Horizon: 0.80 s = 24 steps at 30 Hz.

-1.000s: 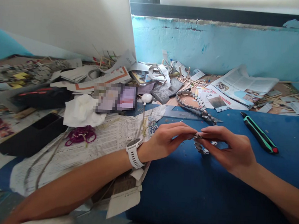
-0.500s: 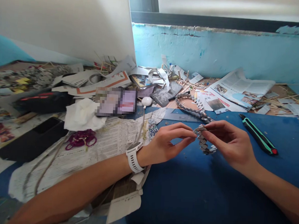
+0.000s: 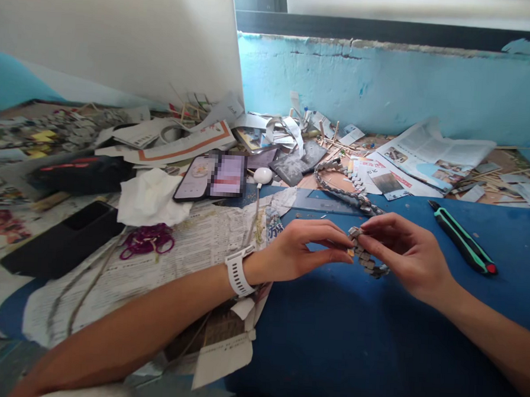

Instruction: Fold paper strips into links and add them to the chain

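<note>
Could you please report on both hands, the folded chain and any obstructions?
Right hand pinching folded chain. Left hand at its end, grip unclear. Chain curled over blue surface. Utility knife at right, not in the way.

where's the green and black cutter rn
In the head view, the green and black cutter lies on the blue tabletop at the right, just right of the right hand.

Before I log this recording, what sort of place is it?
Probably a craft workspace: a utility knife lies on the blue tabletop, thin sticks are scattered behind, and the right hand holds what looks like a folded-paper chain.
</note>
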Motion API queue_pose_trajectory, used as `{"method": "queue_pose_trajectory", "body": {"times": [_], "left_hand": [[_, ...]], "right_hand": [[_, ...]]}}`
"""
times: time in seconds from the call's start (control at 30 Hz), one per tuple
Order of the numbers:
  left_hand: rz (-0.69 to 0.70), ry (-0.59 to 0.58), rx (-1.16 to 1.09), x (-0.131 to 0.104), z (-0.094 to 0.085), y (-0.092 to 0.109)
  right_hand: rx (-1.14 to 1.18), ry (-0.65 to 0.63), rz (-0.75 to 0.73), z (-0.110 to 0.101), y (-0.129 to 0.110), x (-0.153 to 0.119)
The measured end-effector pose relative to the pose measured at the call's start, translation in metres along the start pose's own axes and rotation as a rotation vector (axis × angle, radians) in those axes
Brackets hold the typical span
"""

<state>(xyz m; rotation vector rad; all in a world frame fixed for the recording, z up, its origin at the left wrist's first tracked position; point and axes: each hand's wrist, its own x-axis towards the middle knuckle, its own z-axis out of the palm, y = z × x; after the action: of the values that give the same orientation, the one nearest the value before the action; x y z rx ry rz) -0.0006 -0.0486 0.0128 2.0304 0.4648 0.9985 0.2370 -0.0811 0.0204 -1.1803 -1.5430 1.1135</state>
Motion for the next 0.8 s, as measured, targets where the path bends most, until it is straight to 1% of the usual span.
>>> {"method": "queue_pose_trajectory", "body": {"times": [0.17, 0.27, 0.43, 0.57, 0.67, 0.8], "left_hand": [[-0.060, -0.004, 0.017, 0.000, 0.001, -0.002], [-0.064, 0.010, 0.036, 0.000, 0.002, -0.005], [-0.065, 0.071, 0.065, 0.000, 0.006, -0.004], [-0.142, 0.093, 0.029, 0.000, 0.008, -0.003], [-0.198, 0.086, -0.005, -0.001, 0.010, 0.000], [-0.223, 0.111, -0.055, 0.000, 0.012, 0.004]], "right_hand": [[-0.214, 0.040, -0.091, 0.004, 0.001, -0.006], [-0.245, 0.029, -0.078, 0.006, 0.003, -0.007], [-0.116, 0.002, 0.002, 0.006, 0.004, -0.004], [-0.020, -0.040, 0.063, 0.003, 0.001, 0.000], [0.033, -0.059, 0.095, 0.001, 0.000, 0.003], [0.122, -0.093, 0.180, 0.001, -0.001, 0.005]]}}
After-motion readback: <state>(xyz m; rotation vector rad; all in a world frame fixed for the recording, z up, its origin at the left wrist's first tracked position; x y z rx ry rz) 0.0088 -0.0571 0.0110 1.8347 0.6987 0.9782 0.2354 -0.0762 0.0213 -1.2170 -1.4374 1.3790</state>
